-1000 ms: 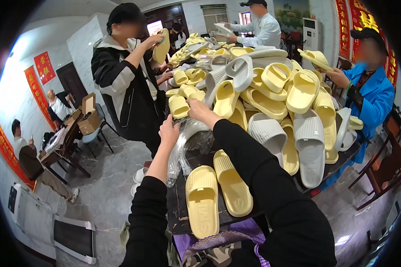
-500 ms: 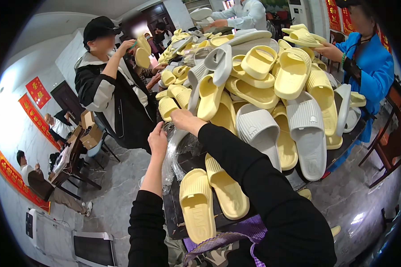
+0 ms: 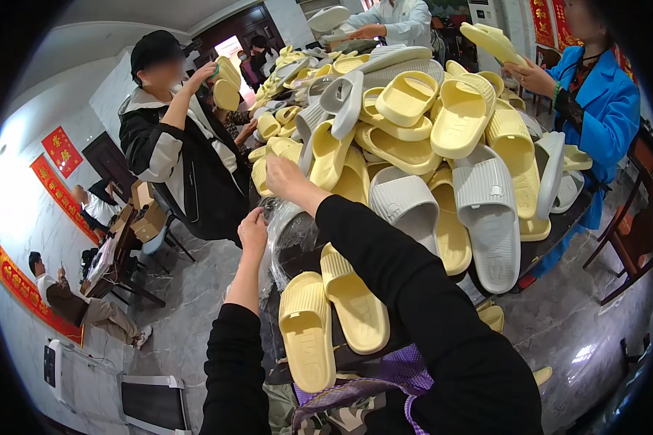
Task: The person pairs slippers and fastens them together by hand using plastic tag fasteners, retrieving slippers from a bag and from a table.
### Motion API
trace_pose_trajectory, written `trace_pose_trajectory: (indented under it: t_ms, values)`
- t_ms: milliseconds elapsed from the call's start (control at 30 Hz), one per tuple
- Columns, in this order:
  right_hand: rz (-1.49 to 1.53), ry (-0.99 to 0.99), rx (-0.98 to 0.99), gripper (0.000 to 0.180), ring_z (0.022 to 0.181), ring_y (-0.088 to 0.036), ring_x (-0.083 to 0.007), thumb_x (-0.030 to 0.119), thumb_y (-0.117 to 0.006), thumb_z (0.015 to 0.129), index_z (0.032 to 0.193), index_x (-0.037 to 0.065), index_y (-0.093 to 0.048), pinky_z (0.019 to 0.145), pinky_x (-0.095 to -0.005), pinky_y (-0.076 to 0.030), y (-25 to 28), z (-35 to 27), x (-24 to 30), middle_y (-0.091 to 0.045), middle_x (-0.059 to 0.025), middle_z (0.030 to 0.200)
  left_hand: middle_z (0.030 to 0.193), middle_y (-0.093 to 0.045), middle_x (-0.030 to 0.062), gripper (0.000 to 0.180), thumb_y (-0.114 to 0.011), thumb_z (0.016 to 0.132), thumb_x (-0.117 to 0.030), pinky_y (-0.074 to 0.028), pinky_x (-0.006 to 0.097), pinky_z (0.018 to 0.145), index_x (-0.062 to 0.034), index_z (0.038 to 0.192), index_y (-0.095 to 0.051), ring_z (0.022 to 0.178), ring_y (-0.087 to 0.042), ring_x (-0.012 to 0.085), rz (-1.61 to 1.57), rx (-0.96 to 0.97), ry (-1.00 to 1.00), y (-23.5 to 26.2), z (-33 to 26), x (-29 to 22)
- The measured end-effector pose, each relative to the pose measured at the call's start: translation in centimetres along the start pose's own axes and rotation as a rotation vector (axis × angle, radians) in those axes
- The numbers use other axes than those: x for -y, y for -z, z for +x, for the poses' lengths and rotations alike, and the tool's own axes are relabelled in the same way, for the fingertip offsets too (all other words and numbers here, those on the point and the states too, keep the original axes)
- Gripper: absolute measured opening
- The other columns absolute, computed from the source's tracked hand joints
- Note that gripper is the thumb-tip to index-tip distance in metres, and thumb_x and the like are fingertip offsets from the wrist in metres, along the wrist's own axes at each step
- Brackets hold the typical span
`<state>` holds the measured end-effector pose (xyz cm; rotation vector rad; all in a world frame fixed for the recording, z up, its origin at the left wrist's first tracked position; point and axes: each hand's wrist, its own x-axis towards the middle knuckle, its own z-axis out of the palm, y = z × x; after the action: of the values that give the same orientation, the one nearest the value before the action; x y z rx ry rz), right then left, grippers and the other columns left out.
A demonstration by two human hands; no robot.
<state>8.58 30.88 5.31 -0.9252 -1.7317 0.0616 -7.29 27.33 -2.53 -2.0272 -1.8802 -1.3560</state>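
My left hand is closed with its fingertips pinched beside a heap of clear plastic bags on the table's near left edge. Whatever it grips is too thin or small to make out. A little above and to the right, my right hand is closed in front of the yellow slippers at the pile's left end. Its fingertips are partly hidden, and so is anything in them. Below my right forearm, a yellow slipper lies sole down next to its mate, toes toward me.
A large pile of yellow and grey slippers covers the dark table. A person in a black jacket holds slippers at the left; another in blue holds a yellow slipper at the right. A purple checked cloth lies at my front.
My right hand has risen away from the plastic, slightly left. My left hand has shifted slightly down and left. The person in blue has raised and tilted a yellow slipper.
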Motion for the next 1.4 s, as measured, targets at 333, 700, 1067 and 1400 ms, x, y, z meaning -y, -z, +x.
trace_pose_trajectory:
  t_ms: [333, 700, 1067, 1400]
  values:
    - [-0.029, 0.033, -0.015, 0.011, 0.076, -0.057, -0.0402, 0.003, -0.042, 0.076, 0.085, -0.003, -0.048, 0.068, -0.0457, -0.045, 4.8, 2.0, 0.9, -0.058, -0.0246, 0.075, 0.066, -0.064, 0.008, 0.021, -0.052, 0.079, -0.013, -0.046, 0.027, 0.059, -0.0031, 0.091, -0.066, 0.06, -0.061, 0.0155, -0.1, 0.056, 0.016, -1.8, -0.5, 2.1]
    - [0.13, -0.095, -0.414, 0.011, 0.068, -0.06, -0.0331, 0.006, -0.046, 0.08, 0.084, -0.003, -0.051, 0.061, -0.0385, -0.049, 10.0, 5.2, -0.8, -0.059, -0.0206, 0.072, 0.071, -0.065, 0.0101, 0.019, -0.053, 0.077, -0.015, -0.048, 0.034, 0.066, -0.0071, 0.086, -0.067, 0.069, -0.063, 0.0234, 0.085, 0.15, 0.004, -2.0, -1.1, 1.0]
    - [0.677, -0.349, -0.23, 0.015, 0.044, -0.056, -0.0177, 0.009, -0.051, 0.077, 0.074, -0.004, -0.059, 0.035, -0.0302, -0.045, 14.7, 3.2, 2.9, -0.059, -0.012, 0.061, 0.087, -0.062, 0.0109, 0.03, -0.059, 0.073, -0.015, -0.045, 0.039, 0.077, -0.0147, 0.103, -0.062, 0.081, -0.06, 0.0288, 0.507, -0.261, -0.373, 0.8, -0.9, -2.3]
    - [0.577, -0.401, 0.365, 0.021, 0.041, -0.056, -0.0171, 0.01, -0.052, 0.076, 0.064, -0.005, -0.06, 0.034, -0.0304, -0.045, 14.2, -2.9, 8.4, -0.057, -0.0104, 0.053, 0.084, -0.061, 0.0014, 0.021, -0.055, 0.087, -0.012, -0.044, 0.02, 0.065, 0.0028, 0.102, -0.057, 0.07, -0.055, 0.0071, -1.071, 0.156, 0.008, 9.1, -2.9, -15.9]
